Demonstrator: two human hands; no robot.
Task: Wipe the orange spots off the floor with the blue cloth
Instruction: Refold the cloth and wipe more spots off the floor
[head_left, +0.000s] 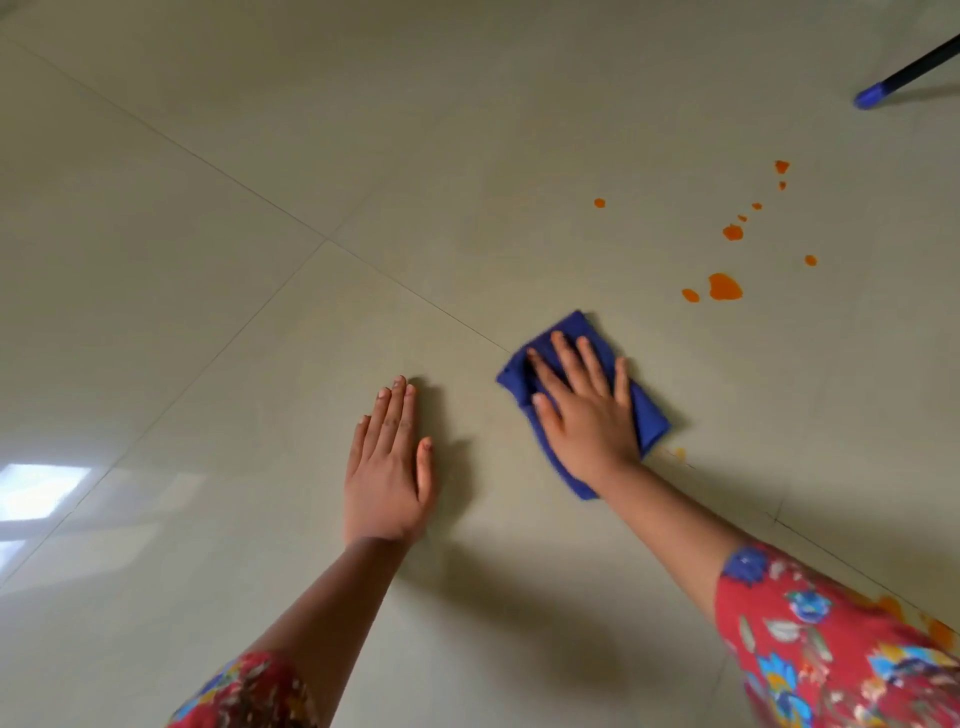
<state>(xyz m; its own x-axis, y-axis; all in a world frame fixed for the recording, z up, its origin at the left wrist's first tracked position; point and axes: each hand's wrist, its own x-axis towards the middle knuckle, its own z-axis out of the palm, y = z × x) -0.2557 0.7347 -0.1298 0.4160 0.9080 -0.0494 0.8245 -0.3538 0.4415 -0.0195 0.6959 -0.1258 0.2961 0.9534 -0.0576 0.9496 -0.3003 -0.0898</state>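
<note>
The blue cloth (584, 400) lies folded flat on the floor (260, 312), short of the orange spots (724, 287); it looks soft and light, best driven by a palm pressing down. The right hand (584, 410) lies spread on it, fingers splayed; the left hand (388, 467) rests flat beside it, fingers together. The cloth's underside is hidden, and a faint smear (679, 453) at its near edge is hard to read.

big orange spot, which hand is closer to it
Right. The right hand lies flat on the blue cloth, just below and left of the big orange spot. The left hand rests on the bare floor, farther left.
</note>
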